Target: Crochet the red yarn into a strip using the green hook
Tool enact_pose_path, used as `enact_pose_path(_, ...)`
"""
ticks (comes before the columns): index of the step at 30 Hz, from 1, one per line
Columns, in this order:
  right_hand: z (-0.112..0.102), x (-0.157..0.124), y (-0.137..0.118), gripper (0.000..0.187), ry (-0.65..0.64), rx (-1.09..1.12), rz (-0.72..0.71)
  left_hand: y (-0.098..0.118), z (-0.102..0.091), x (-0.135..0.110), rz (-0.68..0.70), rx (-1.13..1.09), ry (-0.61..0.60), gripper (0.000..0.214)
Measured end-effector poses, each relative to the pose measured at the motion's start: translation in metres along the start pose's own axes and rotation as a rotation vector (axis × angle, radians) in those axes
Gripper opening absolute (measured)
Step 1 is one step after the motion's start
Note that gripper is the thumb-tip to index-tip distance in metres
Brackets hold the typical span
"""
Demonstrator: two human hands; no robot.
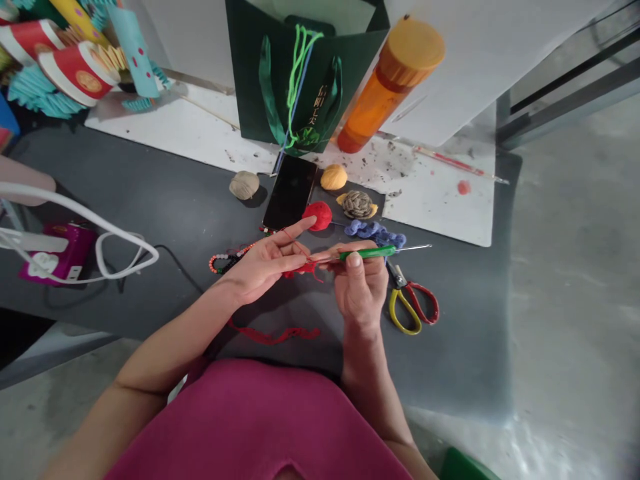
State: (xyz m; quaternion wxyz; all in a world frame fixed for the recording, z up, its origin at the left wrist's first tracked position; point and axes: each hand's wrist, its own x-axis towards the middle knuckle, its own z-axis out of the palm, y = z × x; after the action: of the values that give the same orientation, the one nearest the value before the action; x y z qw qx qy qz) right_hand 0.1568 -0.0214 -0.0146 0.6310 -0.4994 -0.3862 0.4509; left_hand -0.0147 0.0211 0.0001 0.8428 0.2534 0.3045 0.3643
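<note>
My right hand [361, 283] grips a green-handled crochet hook [369, 253], one thin metal end pointing right and the other toward my left hand. Between thumb and fingers, my left hand [270, 260] pinches a small piece of red crochet [300, 268], its forefinger stretched out with red yarn over it. Just past that fingertip lies a red yarn ball [319, 216]. A crocheted red strip [275, 335] rests on the table nearer my body. Scissors [413, 303] with one yellow and one red handle lie right of my right hand.
Beyond my hands are a black phone [290, 192], beige yarn ball [245, 185], yellow yarn ball [333, 177], crocheted flower [358, 205] and twisted blue crochet piece [375, 233]. A dark green bag [250, 87] and orange bottle [373, 100] stand behind. White cables [115, 230] loop at left.
</note>
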Motion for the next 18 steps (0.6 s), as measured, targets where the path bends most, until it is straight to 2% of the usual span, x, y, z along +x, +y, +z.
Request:
enact_pose_path(4, -0.006, -0.003, -0.004, 0.021, 0.003, -0.206, -0.176, -0.001, -0.004, 0.000, 0.079, 0.161, 0.060, 0.065)
enact_pose_path(7, -0.005, -0.003, -0.006, 0.013, -0.076, -0.323, -0.318, 0.000, -0.005, -0.001, 0.157, 0.274, 0.126, 0.071)
enact_pose_path(11, 0.001, -0.004, -0.003, 0.023, -0.142, -0.473, -0.497, -0.003, -0.003, 0.000, 0.219, 0.275, 0.178, 0.081)
enact_pose_path(13, 0.004, -0.006, -0.001, 0.036, -0.133, -0.501, -0.565, -0.006, -0.002, 0.000, 0.175, 0.161, 0.169, 0.085)
enact_pose_path(15, 0.007, -0.009, 0.002, 0.048, -0.112, -0.486, -0.593, -0.008, -0.001, 0.001, 0.074, 0.016, 0.150, 0.083)
enact_pose_path(18, 0.010, -0.014, 0.005, 0.045, -0.045, -0.409, -0.546, -0.008, 0.000, 0.001, -0.065, -0.137, 0.124, 0.073)
